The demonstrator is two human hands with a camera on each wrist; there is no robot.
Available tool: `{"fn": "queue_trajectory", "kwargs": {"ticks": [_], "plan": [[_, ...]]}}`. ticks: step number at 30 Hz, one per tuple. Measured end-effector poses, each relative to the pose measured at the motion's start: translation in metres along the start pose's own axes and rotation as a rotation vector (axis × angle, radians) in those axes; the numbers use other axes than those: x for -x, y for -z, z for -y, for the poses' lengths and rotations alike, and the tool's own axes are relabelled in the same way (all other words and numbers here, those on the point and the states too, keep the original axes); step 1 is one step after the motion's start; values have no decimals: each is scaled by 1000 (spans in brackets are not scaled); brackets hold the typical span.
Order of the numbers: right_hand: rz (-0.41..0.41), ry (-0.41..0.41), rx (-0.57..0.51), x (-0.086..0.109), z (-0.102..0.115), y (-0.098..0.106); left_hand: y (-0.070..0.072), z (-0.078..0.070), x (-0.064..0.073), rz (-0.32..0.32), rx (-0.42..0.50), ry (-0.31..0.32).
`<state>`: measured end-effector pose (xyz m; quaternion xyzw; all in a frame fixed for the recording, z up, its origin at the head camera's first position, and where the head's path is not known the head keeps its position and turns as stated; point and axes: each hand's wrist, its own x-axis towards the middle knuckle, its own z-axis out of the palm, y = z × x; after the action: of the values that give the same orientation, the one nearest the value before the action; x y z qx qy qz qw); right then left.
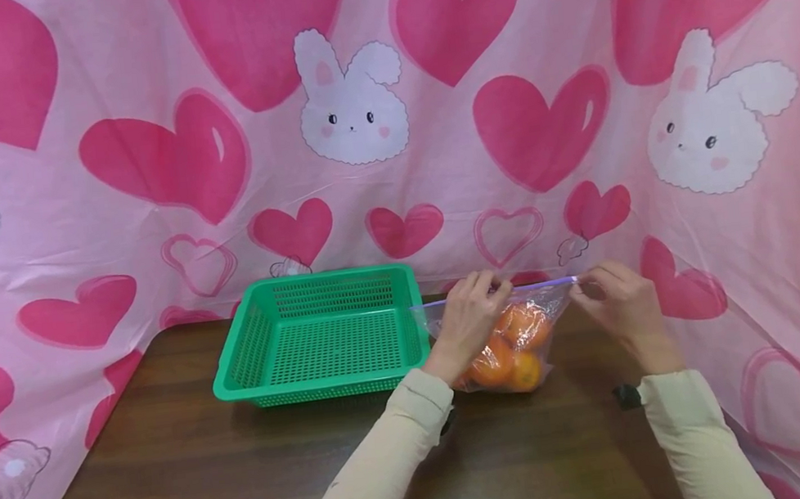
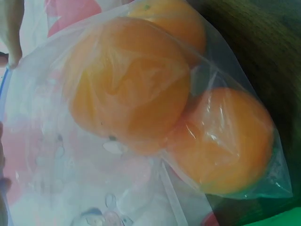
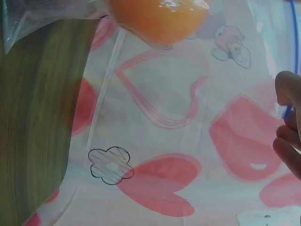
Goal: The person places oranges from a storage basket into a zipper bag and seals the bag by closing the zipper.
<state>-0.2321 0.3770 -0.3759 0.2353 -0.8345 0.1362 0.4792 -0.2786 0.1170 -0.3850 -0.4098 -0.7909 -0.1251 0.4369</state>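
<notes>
A clear zip-top bag (image 1: pixel 556 300) with a purple-blue strip along its top holds several oranges (image 1: pixel 493 364). My left hand (image 1: pixel 469 317) grips the top edge near its middle, fingers bent over the strip. At the right top corner, my right hand (image 1: pixel 623 305) pinches the strip between thumb and fingers. In the left wrist view the oranges (image 2: pixel 129 82) press against the clear plastic, bunched low in the bag. The right wrist view has the blue strip (image 3: pixel 296 42) running into the right fingers (image 3: pixel 288 89), with one orange (image 3: pixel 160 21) at the top.
A green plastic basket (image 1: pixel 232 388) with slotted walls stands left of the bag, nothing inside it. Both rest on a brown wooden table (image 1: pixel 174 481). Pink cloth with hearts and rabbits (image 1: pixel 358 205) hangs behind and at both sides.
</notes>
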Motion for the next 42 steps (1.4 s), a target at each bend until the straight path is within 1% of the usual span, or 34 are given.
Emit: {"fn": "queue_trajectory", "kwargs": {"ticks": [2,4,7,10,11,12,14,16,19,20,21,23,24,25,27,28,30,33,35,37,40,42], "plan": [[33,-36,-44,-1,-3,3,2,4,0,25,75,-12],[59,-89,-121,-1,-7,6,5,10,0,56,172,-3],[80,-202,-254,-1,-5,8,10,19,1,70,274,38],[73,-346,-392,-3,5,12,15,32,6,67,319,112],[75,-400,-427,-4,9,13,18,38,8,71,318,144],[72,-448,-464,-5,13,14,21,44,11,89,326,184],[44,-531,-557,-2,14,11,27,58,18,159,367,305],[-4,-609,-661,3,10,4,33,71,27,260,468,446],[-93,-702,-787,13,2,-10,37,87,43,418,680,627],[-121,-724,-802,17,0,-15,37,89,48,455,742,667],[-148,-746,-814,20,-2,-19,36,91,53,482,799,692],[-196,-767,-854,24,-5,-27,32,93,61,498,885,708],[-217,-775,-877,26,-5,-31,30,92,65,488,910,714],[-235,-774,-894,27,-6,-34,27,91,67,465,928,714],[-265,-779,-971,29,-7,-39,22,88,71,412,969,713],[-272,-786,-1007,30,-7,-41,20,87,72,380,988,713],[-268,-817,-1038,32,-7,-43,17,84,73,319,1018,721],[-207,-880,-1028,35,-7,-45,15,80,74,245,1058,733],[-152,-914,-1011,37,-6,-45,14,78,75,209,1077,746],[-114,-933,-1023,38,-6,-44,13,76,77,178,1096,760],[-95,-939,-1074,39,-5,-41,11,73,78,132,1110,768],[-109,-945,-1078,39,-5,-39,11,71,77,102,1120,767]]}}
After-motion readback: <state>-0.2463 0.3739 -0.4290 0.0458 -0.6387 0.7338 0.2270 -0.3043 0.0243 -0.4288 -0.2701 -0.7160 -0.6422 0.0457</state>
